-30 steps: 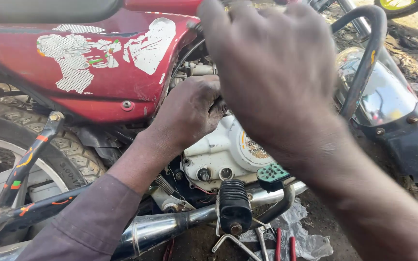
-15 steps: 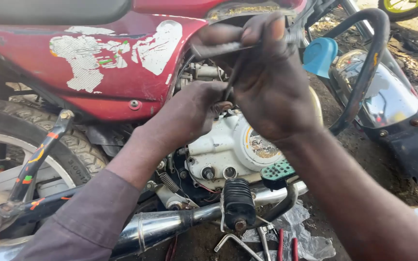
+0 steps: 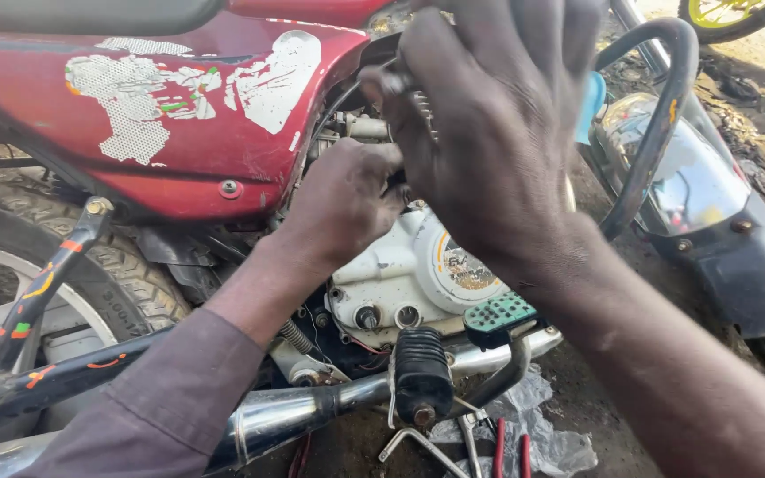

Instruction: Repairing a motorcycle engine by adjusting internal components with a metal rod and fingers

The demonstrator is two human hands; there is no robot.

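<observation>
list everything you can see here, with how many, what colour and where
side panel: one, red with peeling white sticker, upper left
engine cover: one, white, centre
rear tyre: one, black, left
exhaust pipe: one, chrome, bottom centre
footpeg: one, black, bottom centre
brake pedal: one, green, right of centre
crash guard: one, black, upper right
mudguard: one, black, right
pliers: one, red handles, bottom edge
left hand: at the engine, centre
right hand: gripping a small metal part, top centre

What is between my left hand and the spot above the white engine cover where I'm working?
Nothing visible blocks it. The left hand is already tucked into the gap above the white metal engine cover, beside the red side panel. The right hand hides the contact spot from the camera.
</observation>
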